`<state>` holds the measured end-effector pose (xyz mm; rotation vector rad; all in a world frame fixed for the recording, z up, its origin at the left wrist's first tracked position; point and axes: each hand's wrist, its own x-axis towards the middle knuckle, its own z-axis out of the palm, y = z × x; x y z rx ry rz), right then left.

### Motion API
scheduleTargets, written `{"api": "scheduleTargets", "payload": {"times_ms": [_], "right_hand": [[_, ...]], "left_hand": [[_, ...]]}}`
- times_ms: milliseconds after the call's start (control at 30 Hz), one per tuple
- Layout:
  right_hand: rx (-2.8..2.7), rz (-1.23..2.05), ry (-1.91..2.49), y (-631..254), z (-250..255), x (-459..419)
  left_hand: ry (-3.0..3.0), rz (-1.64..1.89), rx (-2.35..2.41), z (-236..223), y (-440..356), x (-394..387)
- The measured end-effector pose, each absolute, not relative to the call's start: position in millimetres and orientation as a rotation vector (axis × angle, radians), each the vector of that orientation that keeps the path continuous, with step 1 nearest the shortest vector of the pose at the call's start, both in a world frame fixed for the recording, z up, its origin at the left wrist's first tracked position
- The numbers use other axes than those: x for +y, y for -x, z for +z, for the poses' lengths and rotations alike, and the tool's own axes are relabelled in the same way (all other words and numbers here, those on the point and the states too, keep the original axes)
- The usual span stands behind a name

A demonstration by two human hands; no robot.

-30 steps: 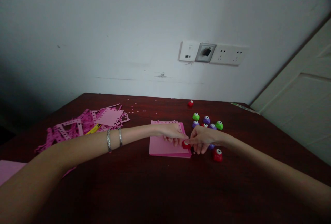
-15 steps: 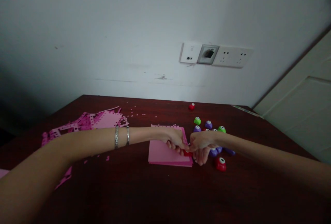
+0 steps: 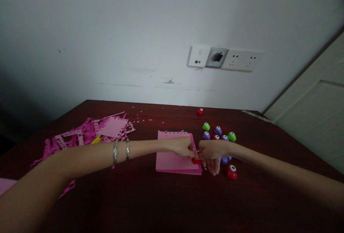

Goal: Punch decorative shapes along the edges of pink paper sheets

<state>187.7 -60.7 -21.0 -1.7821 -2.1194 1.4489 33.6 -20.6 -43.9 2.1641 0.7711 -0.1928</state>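
A stack of pink paper sheets (image 3: 172, 159) lies on the dark wooden table (image 3: 150, 200). At its right edge sits a small red punch (image 3: 196, 161). My left hand (image 3: 182, 147) rests on the paper with its fingers pinched against that punch. My right hand (image 3: 212, 153) meets it from the right, fingers curled down over the same punch. Both hands hide most of it. Two metal bracelets (image 3: 120, 151) ring my left wrist.
More small punches stand right of the paper: red (image 3: 231, 171), green (image 3: 231, 136), green (image 3: 206, 126), purple (image 3: 218, 131), and a far red one (image 3: 200, 111). Punched pink scraps (image 3: 88, 134) pile at the left. Wall sockets (image 3: 224, 59) sit above; a door (image 3: 314, 118) at right.
Both hands stay pressed together on the red punch at the paper's right edge. The view has shifted slightly, so everything sits a little lower in frame.
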Motion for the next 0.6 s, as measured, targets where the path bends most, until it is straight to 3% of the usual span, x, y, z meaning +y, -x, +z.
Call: {"api": "scheduleTargets", "payload": {"times_ms": [167,333,600], "right_hand": [[-2.091,1.425,1.953,-194,-27,-78],[-1.995,1.238,2.011,-193,-29,-94],[-2.402,0.703,1.513,-210,-39,-97]], "left_hand": [[-2.655,0.174,0.737,-47,-10,-32],[-2.753,-0.101,0.682,-62,4,-34],[-2.729,-0.189,0.658,-74,2,-32]]}}
